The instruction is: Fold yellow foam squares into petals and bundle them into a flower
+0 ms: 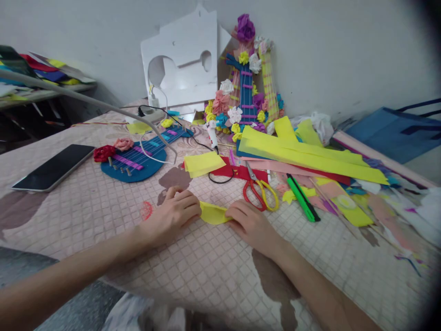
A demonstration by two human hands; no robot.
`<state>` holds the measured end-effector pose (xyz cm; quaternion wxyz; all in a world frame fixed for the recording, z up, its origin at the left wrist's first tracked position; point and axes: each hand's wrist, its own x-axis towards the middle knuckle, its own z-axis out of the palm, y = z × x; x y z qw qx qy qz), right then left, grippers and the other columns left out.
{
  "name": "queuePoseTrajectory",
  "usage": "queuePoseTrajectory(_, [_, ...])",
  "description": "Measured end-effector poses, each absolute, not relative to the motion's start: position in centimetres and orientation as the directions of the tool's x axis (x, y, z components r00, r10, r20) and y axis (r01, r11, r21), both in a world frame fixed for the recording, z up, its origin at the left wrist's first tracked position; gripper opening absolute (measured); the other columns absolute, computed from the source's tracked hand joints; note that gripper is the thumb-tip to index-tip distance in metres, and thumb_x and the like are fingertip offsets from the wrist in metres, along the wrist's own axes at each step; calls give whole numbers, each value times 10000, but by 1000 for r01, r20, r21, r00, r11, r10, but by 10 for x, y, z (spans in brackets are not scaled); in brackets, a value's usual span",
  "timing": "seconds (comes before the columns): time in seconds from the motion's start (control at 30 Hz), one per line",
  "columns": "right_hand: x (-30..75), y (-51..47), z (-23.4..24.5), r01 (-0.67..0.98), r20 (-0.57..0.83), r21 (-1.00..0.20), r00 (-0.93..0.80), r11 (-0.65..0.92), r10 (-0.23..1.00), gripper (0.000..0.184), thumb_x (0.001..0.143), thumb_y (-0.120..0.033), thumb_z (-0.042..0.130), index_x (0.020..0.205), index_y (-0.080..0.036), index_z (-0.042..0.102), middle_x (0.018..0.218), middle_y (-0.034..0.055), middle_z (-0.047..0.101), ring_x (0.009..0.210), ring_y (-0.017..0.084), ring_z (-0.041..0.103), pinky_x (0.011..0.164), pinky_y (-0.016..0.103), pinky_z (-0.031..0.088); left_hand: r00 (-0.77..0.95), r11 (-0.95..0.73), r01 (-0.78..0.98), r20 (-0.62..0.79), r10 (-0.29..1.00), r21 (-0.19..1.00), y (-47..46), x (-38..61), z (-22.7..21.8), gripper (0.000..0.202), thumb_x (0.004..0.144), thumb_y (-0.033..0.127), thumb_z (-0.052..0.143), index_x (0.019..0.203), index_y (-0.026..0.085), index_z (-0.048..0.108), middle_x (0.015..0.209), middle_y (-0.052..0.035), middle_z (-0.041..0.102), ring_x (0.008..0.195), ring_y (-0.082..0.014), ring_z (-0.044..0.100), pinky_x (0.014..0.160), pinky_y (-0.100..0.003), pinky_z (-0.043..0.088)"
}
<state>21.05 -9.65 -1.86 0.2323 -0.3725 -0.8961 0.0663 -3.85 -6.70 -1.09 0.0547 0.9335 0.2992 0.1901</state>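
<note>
A small piece of yellow crepe paper (pixel 214 214) stretches between my two hands, just above the quilted tablecloth. My left hand (pixel 179 209) pinches its left end, and my right hand (pixel 251 225) pinches the right end. The paper's lower edge bows downward between them. Beyond the hands lie more yellow paper pieces (pixel 204 163), partly over a red strip (pixel 243 172). Scissors with one red and one yellow handle (pixel 260 188) rest just past my right hand. A green box cutter (pixel 302 197) is farther right.
A blue paper guitar (pixel 138 163) with red and pink paper flowers lies at left, near a tablet (pixel 55 166). A glue gun (pixel 212 133) stands behind. Long yellow strips (pixel 310 154) and scraps pile up at right. Flower-covered guitars (pixel 246 92) and white foam board (pixel 184 41) lean on the wall.
</note>
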Motion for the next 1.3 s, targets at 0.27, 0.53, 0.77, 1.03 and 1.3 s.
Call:
queuePoseTrajectory(0.27, [219, -98, -15, 675, 227, -294, -639, 677, 735, 133, 904, -146, 436, 895, -193, 560, 887, 59, 575, 830, 183, 553, 711, 328, 497, 708, -784, 563, 337, 621, 262, -73, -39, -13, 120, 903, 193, 472, 928, 190, 589, 955, -31, 631, 898, -171, 538, 869, -368, 288])
queuePoseTrajectory(0.53, [211, -102, -16, 673, 213, -368, -610, 641, 763, 119, 901, -156, 437, 884, -186, 551, 911, 57, 564, 845, 169, 554, 741, 310, 481, 670, -731, 570, 303, 678, 376, -64, -41, -16, 85, 860, 200, 529, 816, 195, 602, 924, -13, 626, 879, -162, 562, 827, -340, 310])
queuePoseTrajectory(0.77, [204, -104, -18, 715, 190, -509, -450, 479, 873, 106, 824, -95, 494, 832, -197, 523, 848, 15, 539, 757, 138, 537, 669, 263, 441, 577, -616, 560, 273, 770, 554, -64, -40, -20, 68, 809, 215, 584, 755, 180, 607, 904, -29, 629, 852, -165, 575, 782, -305, 384])
queuePoseTrajectory(1.03, [202, -104, -18, 700, 185, -571, -399, 429, 898, 92, 806, -107, 515, 802, -199, 509, 820, 6, 529, 720, 132, 519, 604, 250, 401, 568, -600, 606, 243, 786, 522, -64, -39, -18, 82, 800, 241, 593, 750, 188, 631, 927, -27, 632, 856, -176, 576, 787, -331, 375])
queuePoseTrajectory(1.3, [197, -106, -16, 704, 157, -607, -349, 369, 924, 105, 797, -101, 542, 762, -195, 507, 789, -6, 522, 709, 129, 512, 613, 250, 392, 556, -569, 579, 228, 799, 584, -63, -37, -17, 75, 798, 224, 580, 749, 177, 611, 881, -26, 626, 810, -155, 574, 761, -291, 403])
